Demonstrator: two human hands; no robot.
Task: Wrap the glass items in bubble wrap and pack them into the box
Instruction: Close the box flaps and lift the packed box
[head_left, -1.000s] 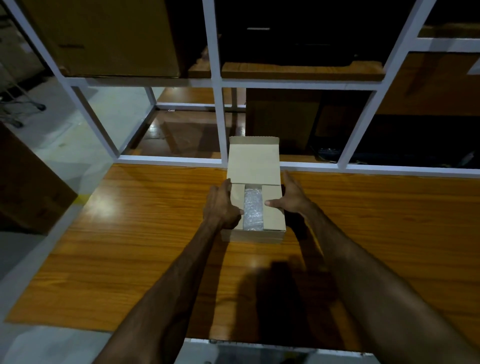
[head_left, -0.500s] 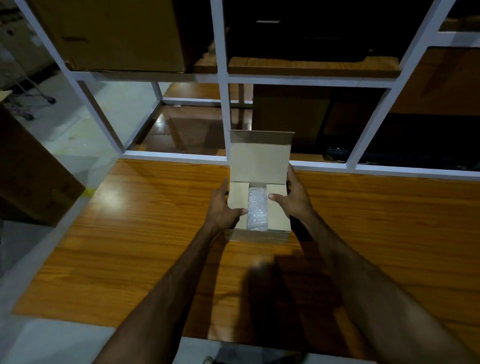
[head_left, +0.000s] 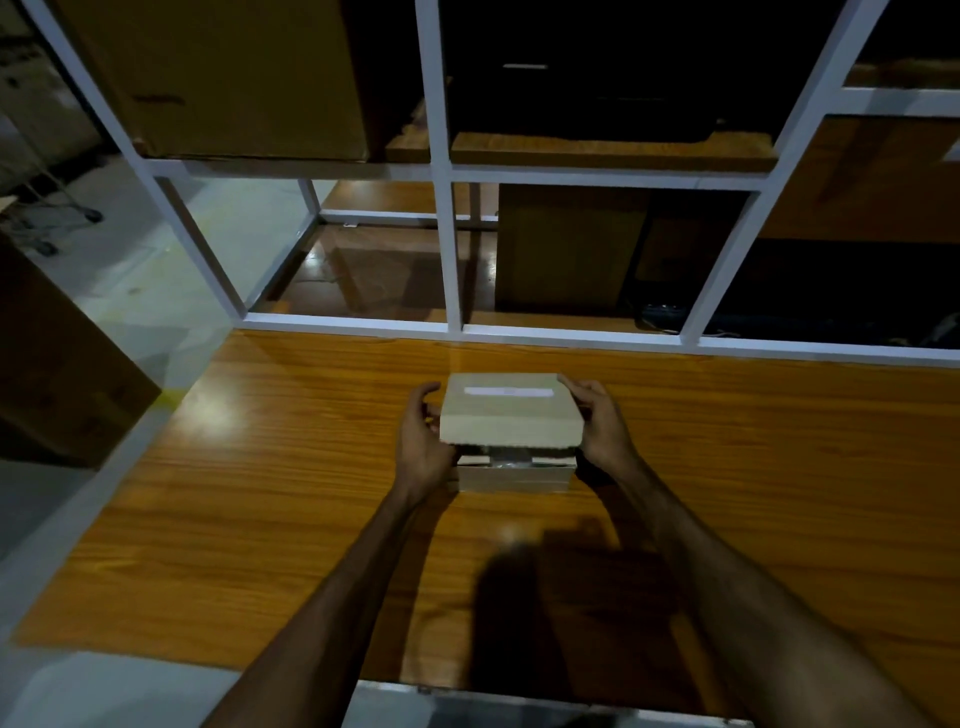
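- My left hand (head_left: 422, 447) and right hand (head_left: 602, 431) curl fingers around the lid (head_left: 511, 410) of the box (head_left: 514, 478), mid-table (head_left: 260, 493).
- Bubble wrap (head_left: 511, 460) shows under the lid.
- White shelving (head_left: 447, 249) at 12 o'clock; large carton (head_left: 62, 374) at 9 o'clock.

The box (head_left: 511, 415) is pale tan cardboard, with a whitish strip (head_left: 508, 391) across its lid. The tabletop (head_left: 270, 499) is glossy orange-brown with a streaky wood grain. Behind it, the shelf frame (head_left: 447, 249) is white, holding brown cartons (head_left: 218, 78).
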